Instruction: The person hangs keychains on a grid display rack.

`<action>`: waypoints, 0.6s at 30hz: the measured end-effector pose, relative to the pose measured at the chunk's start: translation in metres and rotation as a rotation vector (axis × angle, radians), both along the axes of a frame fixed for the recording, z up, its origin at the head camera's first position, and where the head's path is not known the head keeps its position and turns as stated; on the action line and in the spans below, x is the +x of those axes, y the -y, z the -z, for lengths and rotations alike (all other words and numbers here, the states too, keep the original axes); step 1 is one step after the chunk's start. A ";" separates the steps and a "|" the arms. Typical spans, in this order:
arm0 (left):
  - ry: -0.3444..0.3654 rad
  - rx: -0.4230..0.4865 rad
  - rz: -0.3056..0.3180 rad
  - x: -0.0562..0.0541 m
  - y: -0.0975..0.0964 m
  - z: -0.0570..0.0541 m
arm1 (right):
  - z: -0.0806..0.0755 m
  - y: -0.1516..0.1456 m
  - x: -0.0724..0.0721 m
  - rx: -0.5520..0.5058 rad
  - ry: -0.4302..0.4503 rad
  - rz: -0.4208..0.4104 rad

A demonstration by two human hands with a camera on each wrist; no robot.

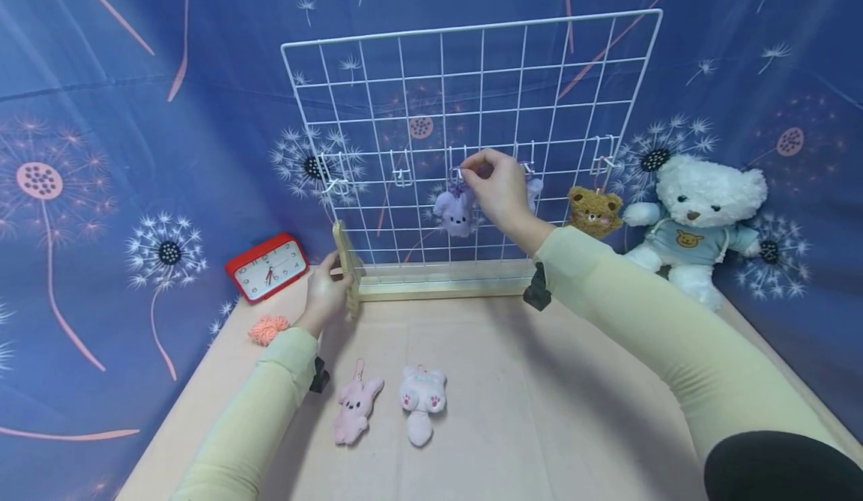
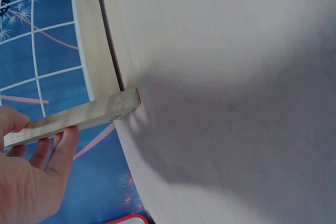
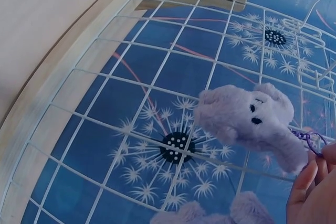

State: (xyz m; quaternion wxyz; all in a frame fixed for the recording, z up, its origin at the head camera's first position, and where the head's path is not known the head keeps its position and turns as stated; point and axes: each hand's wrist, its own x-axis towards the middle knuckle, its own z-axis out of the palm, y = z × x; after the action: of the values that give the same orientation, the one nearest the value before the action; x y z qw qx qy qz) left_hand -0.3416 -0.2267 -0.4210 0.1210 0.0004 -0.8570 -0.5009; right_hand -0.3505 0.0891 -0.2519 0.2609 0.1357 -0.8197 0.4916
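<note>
My right hand (image 1: 502, 190) is raised at the white wire grid (image 1: 461, 130) and pinches the purple ring (image 3: 316, 144) of a lilac plush keychain (image 1: 455, 213). The plush dangles in front of the wires, its dark eyes and long ears showing in the right wrist view. Low at the grid's left end, my left hand (image 1: 326, 291) grips the wooden side foot (image 2: 84, 117) of the stand, thumb on one face and fingers on the other. Partly behind my right hand hangs a second purple plush (image 3: 210, 214). A brown bear keychain (image 1: 595, 211) hangs from the rightmost hook.
Two white hooks (image 1: 402, 177) on the grid's left part hold nothing. On the table lie a pink bunny keychain (image 1: 356, 411) and a white plush keychain (image 1: 422, 402). A red clock (image 1: 267, 267) and orange yarn (image 1: 268, 329) sit left; a white teddy bear (image 1: 704, 205) sits right.
</note>
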 end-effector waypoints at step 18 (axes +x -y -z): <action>-0.017 -0.010 0.000 0.000 0.000 0.000 | 0.002 -0.006 0.003 0.000 -0.048 -0.003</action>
State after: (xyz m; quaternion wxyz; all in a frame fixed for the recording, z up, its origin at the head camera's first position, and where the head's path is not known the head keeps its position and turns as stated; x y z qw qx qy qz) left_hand -0.3412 -0.2264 -0.4209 0.1284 -0.0045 -0.8585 -0.4965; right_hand -0.3473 0.0951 -0.2543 0.2798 0.1487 -0.8128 0.4888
